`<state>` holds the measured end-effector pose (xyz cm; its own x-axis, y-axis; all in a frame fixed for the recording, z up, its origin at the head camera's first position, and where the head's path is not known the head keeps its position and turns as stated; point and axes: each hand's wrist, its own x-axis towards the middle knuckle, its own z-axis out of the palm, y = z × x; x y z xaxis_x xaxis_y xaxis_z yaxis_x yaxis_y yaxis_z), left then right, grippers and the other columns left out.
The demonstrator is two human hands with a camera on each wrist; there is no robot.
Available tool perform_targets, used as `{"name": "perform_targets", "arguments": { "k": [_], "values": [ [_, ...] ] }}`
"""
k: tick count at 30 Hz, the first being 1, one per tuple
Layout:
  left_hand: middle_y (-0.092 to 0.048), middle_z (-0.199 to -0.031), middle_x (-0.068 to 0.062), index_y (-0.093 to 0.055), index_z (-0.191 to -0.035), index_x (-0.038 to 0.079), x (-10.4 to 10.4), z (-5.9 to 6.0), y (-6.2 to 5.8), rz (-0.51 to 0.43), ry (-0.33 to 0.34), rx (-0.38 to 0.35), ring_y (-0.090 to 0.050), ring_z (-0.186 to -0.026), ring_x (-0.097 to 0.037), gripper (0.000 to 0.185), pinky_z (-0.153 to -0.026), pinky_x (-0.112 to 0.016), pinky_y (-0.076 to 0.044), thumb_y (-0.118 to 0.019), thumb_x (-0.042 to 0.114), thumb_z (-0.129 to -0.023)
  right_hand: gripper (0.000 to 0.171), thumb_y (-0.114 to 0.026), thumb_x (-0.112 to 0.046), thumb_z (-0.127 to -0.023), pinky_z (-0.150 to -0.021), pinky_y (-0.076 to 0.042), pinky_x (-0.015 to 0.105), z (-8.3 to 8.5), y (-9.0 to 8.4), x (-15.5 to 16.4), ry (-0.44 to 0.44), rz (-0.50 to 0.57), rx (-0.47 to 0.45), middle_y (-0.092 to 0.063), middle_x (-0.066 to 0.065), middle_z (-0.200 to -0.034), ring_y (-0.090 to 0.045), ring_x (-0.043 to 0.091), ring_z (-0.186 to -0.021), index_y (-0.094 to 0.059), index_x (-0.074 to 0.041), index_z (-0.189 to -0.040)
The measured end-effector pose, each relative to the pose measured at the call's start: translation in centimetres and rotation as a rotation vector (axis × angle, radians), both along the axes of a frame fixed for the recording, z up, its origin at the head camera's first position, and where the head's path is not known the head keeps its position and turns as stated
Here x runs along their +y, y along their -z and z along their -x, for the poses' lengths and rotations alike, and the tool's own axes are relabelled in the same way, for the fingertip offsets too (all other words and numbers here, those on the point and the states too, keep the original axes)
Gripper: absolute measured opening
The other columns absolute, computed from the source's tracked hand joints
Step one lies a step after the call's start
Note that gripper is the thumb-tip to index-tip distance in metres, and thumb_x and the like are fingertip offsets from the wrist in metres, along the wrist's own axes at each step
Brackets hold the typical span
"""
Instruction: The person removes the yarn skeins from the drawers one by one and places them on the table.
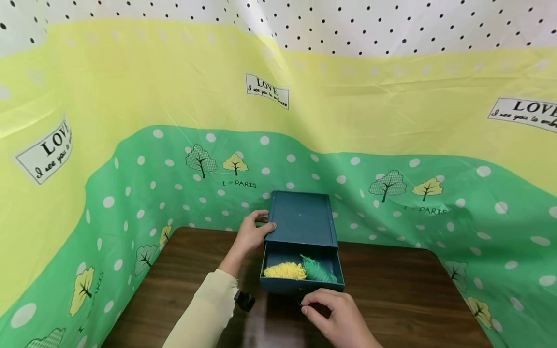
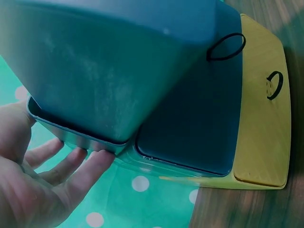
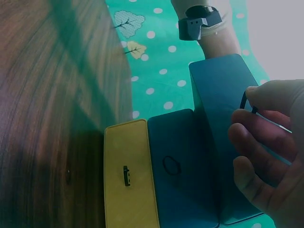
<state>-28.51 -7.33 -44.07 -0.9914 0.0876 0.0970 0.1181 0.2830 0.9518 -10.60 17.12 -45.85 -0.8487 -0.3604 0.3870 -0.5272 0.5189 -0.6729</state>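
Pinching loop [image 3: 244, 100] on drawer [image 1: 283, 286] with right grip [image 1: 336, 311], steadily holding cabinet [image 1: 300, 217] behind it with left grip [image 1: 251, 233]; best slid straight.

A printed curtain [image 1: 174, 82] (dotted, yellow, green) hangs behind a brown wooden table [image 1: 391, 290].

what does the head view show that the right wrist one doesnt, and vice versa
Only the head view: yellow yarn and green yarn inside the open top drawer.
Only the right wrist view: the yellow drawer front and blue drawer front beneath, each with a black loop.
Both: the top drawer, the right grip at its front, and the patterned cloth.
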Motion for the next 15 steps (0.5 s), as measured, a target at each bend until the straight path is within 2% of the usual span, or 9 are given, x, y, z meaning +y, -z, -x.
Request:
{"name": "perform_targets", "arguments": {
  "k": [4,8,15],
  "values": [
    [-0.063,-0.129,-0.015,-0.057,-0.144,0.010,-0.01,-0.14,0.13,-0.011,0.008,0.002,-0.061,-0.117,-0.036,0.052,-0.087,-0.044,-0.058,-0.073,0.023,-0.096,0.027,-0.077,-0.013,-0.093,-0.074,-0.059,0.026,-0.16,0.28,-0.03,-0.005,0.010,0.029,-0.070,-0.022,-0.093,-0.068,-0.001,-0.087,-0.072,-0.039,-0.097],
    [-0.062,-0.130,-0.015,-0.057,-0.145,0.011,-0.02,-0.28,0.16,-0.023,0.019,-0.003,-0.061,-0.119,-0.035,0.052,-0.088,-0.044,-0.058,-0.073,0.023,-0.097,0.022,-0.077,-0.017,-0.094,-0.074,-0.059,0.028,-0.27,0.44,0.05,-0.009,0.004,0.000,-0.072,-0.017,-0.094,-0.067,0.000,-0.088,-0.073,-0.039,-0.098],
    [-0.061,-0.130,-0.017,-0.056,-0.145,0.008,-0.07,-0.32,0.24,-0.029,0.032,0.016,-0.063,-0.115,-0.034,0.053,-0.084,-0.043,-0.059,-0.072,0.022,-0.097,0.011,-0.075,-0.027,-0.095,-0.074,-0.059,0.031,-0.41,0.70,-0.02,-0.010,0.000,-0.012,-0.071,-0.018,-0.095,-0.067,0.001,-0.089,-0.073,-0.037,-0.098]
  ]
}}
